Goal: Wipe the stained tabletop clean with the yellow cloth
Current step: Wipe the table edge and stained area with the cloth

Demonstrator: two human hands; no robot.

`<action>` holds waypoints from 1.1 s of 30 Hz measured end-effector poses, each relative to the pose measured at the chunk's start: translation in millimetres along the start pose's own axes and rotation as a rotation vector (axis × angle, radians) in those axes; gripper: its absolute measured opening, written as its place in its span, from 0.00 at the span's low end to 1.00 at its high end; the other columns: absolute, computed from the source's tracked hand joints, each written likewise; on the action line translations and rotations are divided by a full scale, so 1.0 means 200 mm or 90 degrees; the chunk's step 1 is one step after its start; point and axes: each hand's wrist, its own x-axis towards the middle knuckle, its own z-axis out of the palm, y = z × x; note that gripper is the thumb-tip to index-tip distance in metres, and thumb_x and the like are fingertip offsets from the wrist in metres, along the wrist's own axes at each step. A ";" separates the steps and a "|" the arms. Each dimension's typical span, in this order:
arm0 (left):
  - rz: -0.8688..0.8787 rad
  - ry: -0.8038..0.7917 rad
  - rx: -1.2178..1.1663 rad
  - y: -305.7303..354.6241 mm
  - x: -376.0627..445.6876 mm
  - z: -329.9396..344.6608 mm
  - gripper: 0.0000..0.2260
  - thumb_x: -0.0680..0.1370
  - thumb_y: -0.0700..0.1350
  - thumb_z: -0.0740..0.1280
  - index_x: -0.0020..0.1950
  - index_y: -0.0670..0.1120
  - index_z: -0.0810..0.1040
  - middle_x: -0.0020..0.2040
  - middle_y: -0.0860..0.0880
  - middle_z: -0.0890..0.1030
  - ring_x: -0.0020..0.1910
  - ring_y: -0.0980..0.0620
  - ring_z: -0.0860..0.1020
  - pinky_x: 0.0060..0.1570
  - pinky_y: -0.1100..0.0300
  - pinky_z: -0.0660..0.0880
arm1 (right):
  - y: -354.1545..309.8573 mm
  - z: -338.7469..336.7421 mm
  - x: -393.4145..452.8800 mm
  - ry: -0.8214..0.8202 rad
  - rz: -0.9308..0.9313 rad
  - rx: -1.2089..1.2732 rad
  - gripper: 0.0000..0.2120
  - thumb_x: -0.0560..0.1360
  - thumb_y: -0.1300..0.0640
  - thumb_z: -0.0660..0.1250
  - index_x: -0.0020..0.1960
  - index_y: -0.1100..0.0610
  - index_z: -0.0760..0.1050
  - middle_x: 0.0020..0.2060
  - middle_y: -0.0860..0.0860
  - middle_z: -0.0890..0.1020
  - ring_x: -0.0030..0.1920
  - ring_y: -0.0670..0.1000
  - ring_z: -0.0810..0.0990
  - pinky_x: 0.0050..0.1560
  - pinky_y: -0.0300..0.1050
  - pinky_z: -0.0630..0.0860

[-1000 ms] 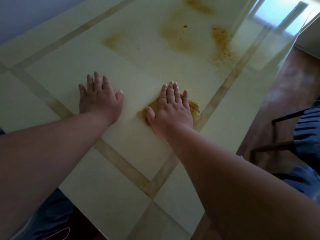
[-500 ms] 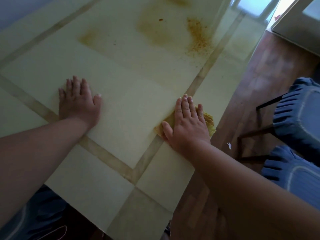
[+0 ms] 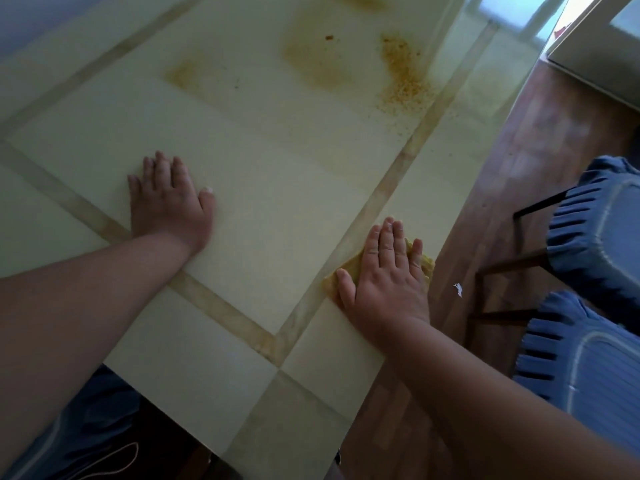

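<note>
The pale yellow-green glossy tabletop (image 3: 284,174) has tan inlaid bands. Brown-orange stains (image 3: 315,60) and a patch of orange crumbs (image 3: 405,77) lie at its far side, with a fainter smear (image 3: 181,74) to the left. My right hand (image 3: 384,278) lies flat, fingers together, pressing the yellow cloth (image 3: 349,266) onto the table at its right edge; the cloth shows only around my fingers and thumb. My left hand (image 3: 169,202) rests flat on the bare table, fingers slightly apart, holding nothing.
Two blue-cushioned chairs (image 3: 595,244) with dark metal frames stand right of the table on a brown wooden floor (image 3: 512,157). A small white scrap (image 3: 458,289) lies on the floor. The table's near edge (image 3: 166,414) is just above my lap.
My right hand has slid the cloth rightward and toward me, from the table's middle to its right edge. My left hand has stayed planted flat on the table.
</note>
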 end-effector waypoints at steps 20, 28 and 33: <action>0.007 -0.007 0.037 0.00 0.00 0.02 0.36 0.80 0.58 0.49 0.83 0.37 0.58 0.84 0.36 0.56 0.84 0.37 0.53 0.81 0.36 0.48 | -0.58 -0.09 0.39 -0.009 -0.182 -0.001 0.46 0.85 0.33 0.43 0.86 0.63 0.31 0.87 0.62 0.32 0.86 0.59 0.25 0.84 0.66 0.31; 0.011 -0.003 0.051 0.01 0.00 0.01 0.36 0.81 0.58 0.50 0.84 0.39 0.57 0.85 0.37 0.55 0.85 0.39 0.52 0.82 0.38 0.48 | -0.66 -0.09 0.50 0.020 -0.221 0.014 0.47 0.84 0.32 0.44 0.88 0.63 0.34 0.88 0.62 0.35 0.87 0.59 0.28 0.84 0.66 0.32; 0.016 0.004 0.041 0.01 0.01 0.02 0.37 0.80 0.59 0.49 0.83 0.38 0.58 0.84 0.36 0.57 0.84 0.37 0.54 0.81 0.37 0.50 | -0.51 -0.08 0.45 0.026 -0.239 0.015 0.47 0.84 0.30 0.41 0.87 0.62 0.32 0.88 0.60 0.33 0.86 0.56 0.26 0.85 0.64 0.33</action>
